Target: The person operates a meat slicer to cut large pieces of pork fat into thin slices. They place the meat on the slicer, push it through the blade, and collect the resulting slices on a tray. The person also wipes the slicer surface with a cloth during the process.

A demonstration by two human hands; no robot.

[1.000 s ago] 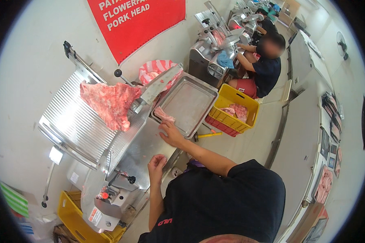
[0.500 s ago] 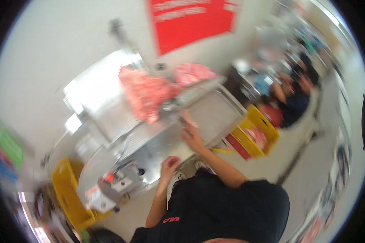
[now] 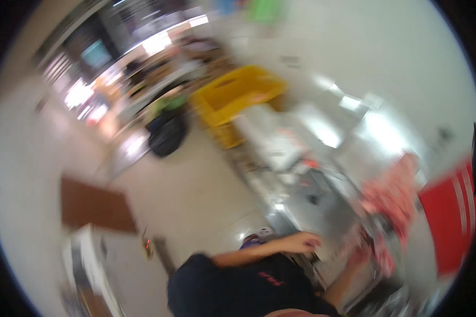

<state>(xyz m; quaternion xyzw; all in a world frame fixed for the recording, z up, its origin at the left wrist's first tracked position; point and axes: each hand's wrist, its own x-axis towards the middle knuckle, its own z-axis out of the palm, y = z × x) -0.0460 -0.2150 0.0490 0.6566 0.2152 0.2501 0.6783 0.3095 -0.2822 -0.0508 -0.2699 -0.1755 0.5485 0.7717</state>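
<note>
My left hand (image 3: 304,242) is held over the near edge of a metal machine top, fingers loosely bent and apart, with nothing seen in it. Farther right, my right hand (image 3: 358,254) reaches in low beside the metal parts and pink meat; motion smears its fingers, so its grip cannot be made out. A large piece of raw red-pink meat (image 3: 392,191) leans against the slanting ribbed metal plate (image 3: 383,134) of the machine. Its flat metal top (image 3: 322,214) spreads in front of my left hand.
A yellow crate (image 3: 238,100) stands beyond the machine's white housing (image 3: 272,140). A black bag (image 3: 167,132) sits on the tiled floor (image 3: 195,182). At the left are a white cabinet-like box (image 3: 111,264) and a brown panel (image 3: 98,205). A red sign (image 3: 449,216) hangs on the right wall.
The view has swung strongly to the left, bringing the crate, bag and cabinet side into sight. The machine, meat and sign have shifted right. The co-worker and the second yellow crate have left view.
</note>
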